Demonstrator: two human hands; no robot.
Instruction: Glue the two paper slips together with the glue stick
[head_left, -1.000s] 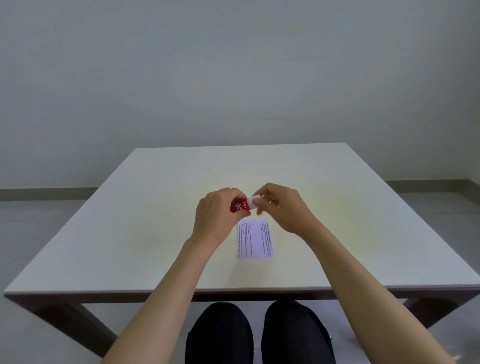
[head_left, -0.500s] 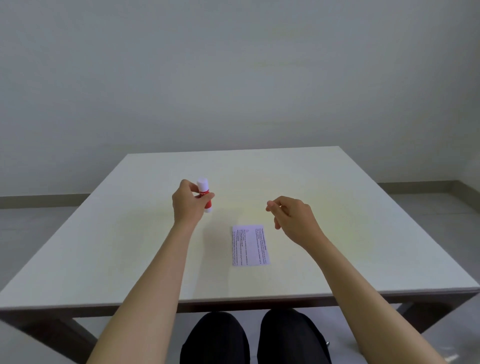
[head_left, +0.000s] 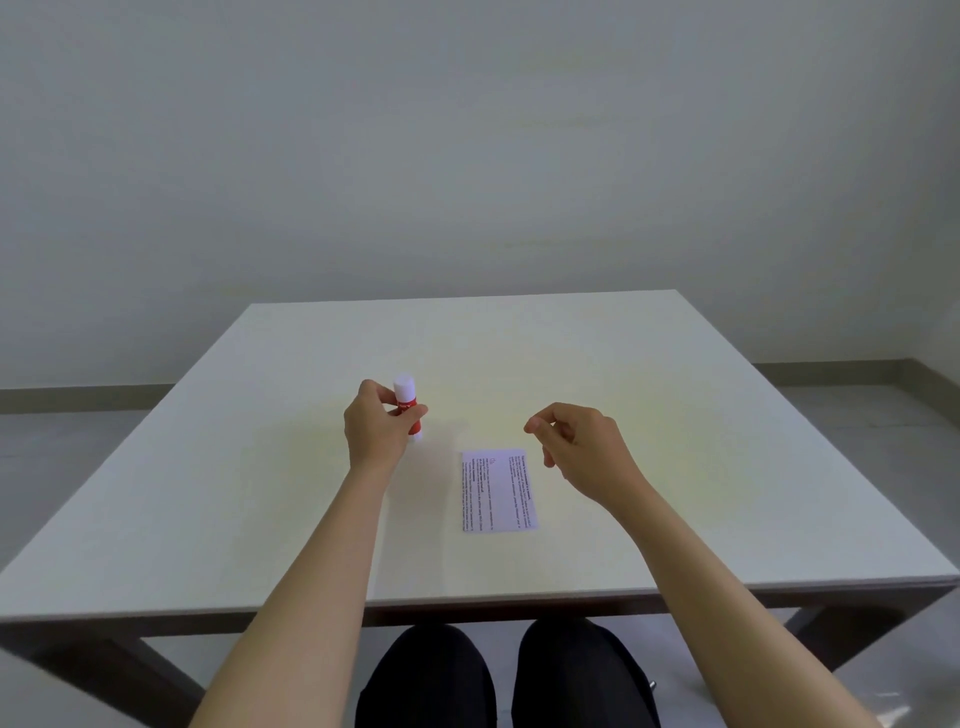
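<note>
The glue stick (head_left: 406, 406) stood upright, white cap on top, red body pinched in the left hand (head_left: 377, 427) and its base down at the worktop (head_left: 675, 415), just left of the paper. And the paper slips (head_left: 498, 490), there they lay, printed side up, flat near the front of the worktop, looking like one small sheet, so I'd have guessed the two were already stacked, though no seam or second edge could be made out. The right hand (head_left: 582, 451) hovered just above the paper's far right corner, fingers loosely curled, gripping nothing. It read to me as the stick being parked, capped. What came next seemed to call for the left hand to let go cleanly so the stick didn't topple, and for the free hand to drop and press the sheets flat.
</note>
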